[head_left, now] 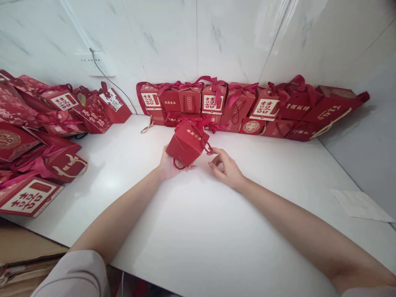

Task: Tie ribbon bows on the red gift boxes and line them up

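By the right edge of the worktop (222,231), a white sheet (360,205) was laid; along the left edge, red boxes (62,119) were heaped. Towards the back edge, midway, a small red gift box (187,144) was held tilted by the left hand (168,167), its fingers wrapped round one side and underneath. The fingers of the right hand (227,169) were loosely curled, thumb and index parted, the index tip touched to a rope handle (204,142). Directly behind, the way was blocked by ribboned boxes (238,103) stacked in two tiers.
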`<state>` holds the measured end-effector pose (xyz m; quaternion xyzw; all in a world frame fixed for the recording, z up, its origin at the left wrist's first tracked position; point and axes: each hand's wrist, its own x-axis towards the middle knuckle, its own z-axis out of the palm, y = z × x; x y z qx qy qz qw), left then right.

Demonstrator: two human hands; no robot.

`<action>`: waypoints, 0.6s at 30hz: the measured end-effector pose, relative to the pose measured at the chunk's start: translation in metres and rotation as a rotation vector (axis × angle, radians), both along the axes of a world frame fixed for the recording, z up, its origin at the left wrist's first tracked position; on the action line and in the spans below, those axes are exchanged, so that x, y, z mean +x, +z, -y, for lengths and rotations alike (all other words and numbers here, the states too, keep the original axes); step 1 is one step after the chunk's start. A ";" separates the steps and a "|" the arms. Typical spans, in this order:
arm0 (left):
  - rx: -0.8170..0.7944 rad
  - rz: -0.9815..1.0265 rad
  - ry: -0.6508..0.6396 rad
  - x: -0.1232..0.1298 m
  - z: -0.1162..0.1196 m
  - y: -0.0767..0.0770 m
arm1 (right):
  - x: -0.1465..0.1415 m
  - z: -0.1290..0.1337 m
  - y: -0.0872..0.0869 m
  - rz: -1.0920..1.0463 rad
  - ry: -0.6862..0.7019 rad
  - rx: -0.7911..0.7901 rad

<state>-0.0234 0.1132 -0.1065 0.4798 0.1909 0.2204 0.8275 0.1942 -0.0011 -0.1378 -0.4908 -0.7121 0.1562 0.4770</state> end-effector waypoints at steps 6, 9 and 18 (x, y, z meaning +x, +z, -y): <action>-0.025 0.018 -0.006 0.000 -0.004 -0.002 | -0.001 -0.001 0.000 -0.067 -0.065 0.094; -0.043 0.031 0.000 0.000 -0.003 -0.003 | -0.001 -0.002 0.001 -0.153 -0.110 0.155; 0.370 0.005 0.249 0.001 0.004 -0.016 | 0.007 -0.011 0.001 -0.406 -0.212 0.087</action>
